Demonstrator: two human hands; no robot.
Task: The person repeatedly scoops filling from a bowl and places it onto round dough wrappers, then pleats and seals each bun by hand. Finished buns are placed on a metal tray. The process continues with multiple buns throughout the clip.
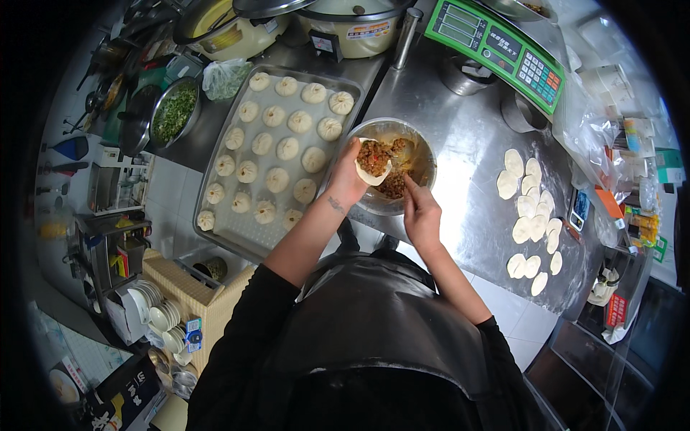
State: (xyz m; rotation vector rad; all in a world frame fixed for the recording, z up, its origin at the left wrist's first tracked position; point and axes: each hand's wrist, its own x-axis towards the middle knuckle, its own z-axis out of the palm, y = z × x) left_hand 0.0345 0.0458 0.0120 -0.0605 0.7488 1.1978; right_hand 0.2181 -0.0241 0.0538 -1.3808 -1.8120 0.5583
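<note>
My left hand [347,173] holds a round dough wrapper [373,178] topped with chopped reddish-brown filling [373,157], over the left side of a steel mixing bowl [433,161]. More filling [392,186] lies in the bowl. At the bowl's lower right, my right hand [422,209] has its fingers together and its fingertips near the filling; they seem to grip a thin tool, mostly hidden. Left of the bowl, a metal tray [248,237] bears rows of pleated buns [288,148]. Flat dough wrappers [537,227] lie on the steel table at the right, some overlapping.
A bowl of chopped greens [175,114] and a plastic bag [226,79] stand left of the tray. Behind are large cookers [350,35] and a green digital scale [498,51]. Metal rings [468,78] sit below the scale. A phone [580,207] lies at the far right.
</note>
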